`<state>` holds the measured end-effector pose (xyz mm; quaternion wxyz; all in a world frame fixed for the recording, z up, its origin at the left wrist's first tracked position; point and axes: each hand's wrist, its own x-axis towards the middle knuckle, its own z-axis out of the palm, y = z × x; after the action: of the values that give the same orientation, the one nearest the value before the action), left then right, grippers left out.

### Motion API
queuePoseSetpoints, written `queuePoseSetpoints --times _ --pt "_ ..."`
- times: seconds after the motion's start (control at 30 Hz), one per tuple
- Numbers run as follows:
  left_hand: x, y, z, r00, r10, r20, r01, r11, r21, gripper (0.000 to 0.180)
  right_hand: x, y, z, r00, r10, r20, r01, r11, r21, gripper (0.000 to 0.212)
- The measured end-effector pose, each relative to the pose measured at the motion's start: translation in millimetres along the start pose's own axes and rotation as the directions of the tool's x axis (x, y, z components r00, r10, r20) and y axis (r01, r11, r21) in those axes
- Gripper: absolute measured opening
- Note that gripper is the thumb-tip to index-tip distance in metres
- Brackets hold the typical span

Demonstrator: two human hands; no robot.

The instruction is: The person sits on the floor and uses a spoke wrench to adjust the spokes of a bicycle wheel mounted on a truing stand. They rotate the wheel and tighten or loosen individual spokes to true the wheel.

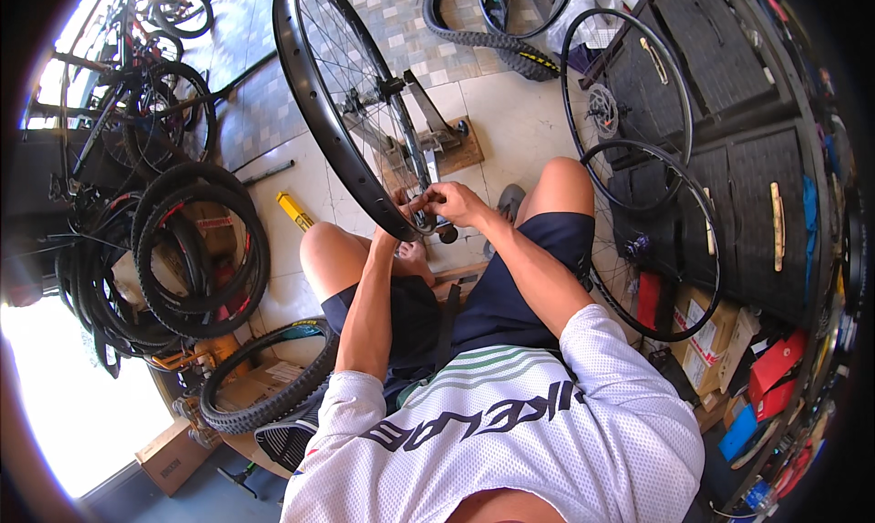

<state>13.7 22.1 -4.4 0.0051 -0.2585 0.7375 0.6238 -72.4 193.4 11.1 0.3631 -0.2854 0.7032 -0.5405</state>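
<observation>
A bicycle wheel with a wide black rim (314,106) and thin spokes stands tilted in a metal truing stand (424,113) in front of me. My left hand (398,215) is at the near, lower part of the rim, partly covered by it, with its fingers closed there. From the other side my right hand (458,204) reaches in, its thumb and fingers pinched close to the left fingertips beside the rim. Whatever sits between the right fingertips is too small to make out. Just below the right hand is a round dark knob (447,234).
A yellow box (294,211) lies on the tiles at left. Several tyres and wheels (200,254) are stacked beyond it, near parked bicycles (173,113). At right, bare wheels (690,158) lean against dark drawers (729,186). A loose tyre (264,414) rests near my left side.
</observation>
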Motion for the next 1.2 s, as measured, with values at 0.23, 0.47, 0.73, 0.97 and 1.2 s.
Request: queuePoseSetpoints --times 0.23,0.47,0.73,0.97,1.2 --pt "-7.3 22.9 0.9 0.966 -0.257 -0.043 0.227 0.912 -0.342 0.039 -5.1 -6.9 -6.7 0.999 0.053 -0.004 -0.048 0.944 0.327 0.02" --pt "-4.7 8.6 4.7 0.995 -0.055 -0.084 0.052 0.998 -0.033 0.048 7.4 25.0 -4.0 0.975 0.02 -0.221 -0.036 0.997 -0.068 0.026" --pt "-5.6 7.0 -1.2 0.986 -0.169 -0.004 0.168 0.984 -0.057 0.048 2.7 9.4 1.9 0.994 0.012 -0.106 -0.009 1.0 0.027 0.029" --pt "-8.4 10.6 0.4 0.991 -0.099 0.09 0.116 0.972 -0.204 0.04 2.0 14.6 1.0 0.971 0.019 -0.238 -0.067 0.978 -0.198 0.034" --pt "0.1 -1.5 -1.8 0.991 -0.067 0.116 0.097 0.957 -0.273 0.036 6.2 18.9 6.9 0.989 0.035 -0.146 -0.02 0.995 0.102 0.032"
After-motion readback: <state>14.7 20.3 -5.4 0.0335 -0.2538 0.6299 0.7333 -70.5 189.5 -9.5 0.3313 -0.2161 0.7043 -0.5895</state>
